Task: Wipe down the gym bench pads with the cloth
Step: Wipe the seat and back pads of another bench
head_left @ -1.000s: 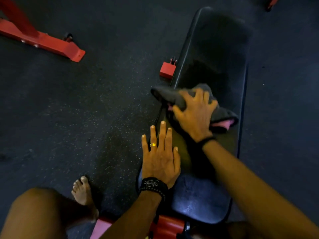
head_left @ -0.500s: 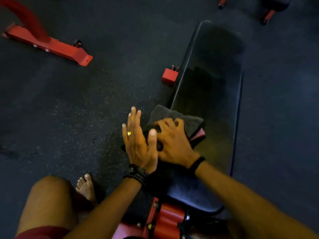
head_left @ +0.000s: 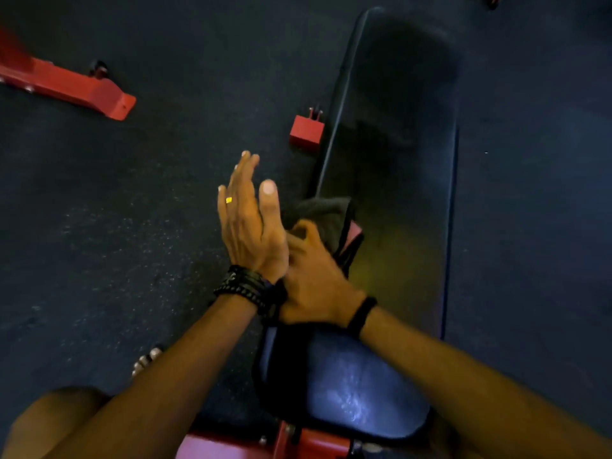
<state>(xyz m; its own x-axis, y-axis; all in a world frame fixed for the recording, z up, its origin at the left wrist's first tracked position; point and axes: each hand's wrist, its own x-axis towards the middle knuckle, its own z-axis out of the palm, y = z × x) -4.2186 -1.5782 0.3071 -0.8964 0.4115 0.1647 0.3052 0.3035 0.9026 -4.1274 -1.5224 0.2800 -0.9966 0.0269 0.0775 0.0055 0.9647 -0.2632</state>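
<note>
A crumpled dark grey cloth with a pink underside (head_left: pixel 323 215) is seen at the left edge of the long black padded gym bench pad (head_left: pixel 397 160), near its middle. The cloth is gripped by the curled fingers of the right hand (head_left: pixel 311 276). The left hand (head_left: pixel 250 223) is held edge-up just left of the cloth, fingers straight and spread, nothing held. A red metal bracket (head_left: pixel 306 130) stands beside the pad's left edge.

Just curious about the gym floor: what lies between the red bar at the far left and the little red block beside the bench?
In the head view, only bare dark speckled floor lies between the red bar and the red block.
</note>
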